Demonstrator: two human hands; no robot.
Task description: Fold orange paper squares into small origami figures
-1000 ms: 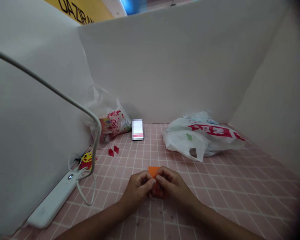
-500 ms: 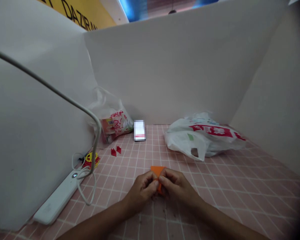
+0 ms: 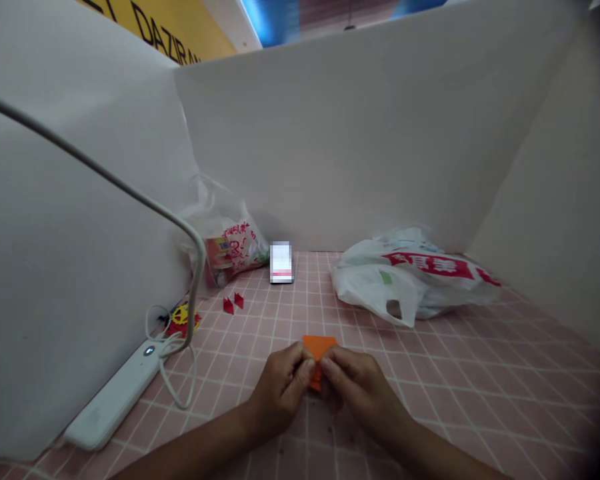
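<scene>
A small piece of folded orange paper [image 3: 320, 346] is held low over the pink tiled tabletop, in front of me. My left hand [image 3: 286, 385] pinches its left side between thumb and fingers. On the right side, my right hand [image 3: 359, 383] grips the paper the same way, thumb on top. The fingers cover much of the paper's lower part, so its folds there are hidden. Two small red folded paper pieces [image 3: 233, 303] lie apart from the hands, farther back to the left.
A white lamp base [image 3: 110, 400] with a bent neck [image 3: 130, 190] and loose cable stands at left, beside a yellow and red item [image 3: 183, 320]. Behind are a phone [image 3: 281, 262], a filled plastic bag [image 3: 237, 247] and a white plastic bag [image 3: 380, 287]. White panels [image 3: 340, 147] enclose the table.
My hands have moved slightly apart at the fingertips, and more of the orange paper shows between them. Both still hold it. The whole view has shifted a little.
</scene>
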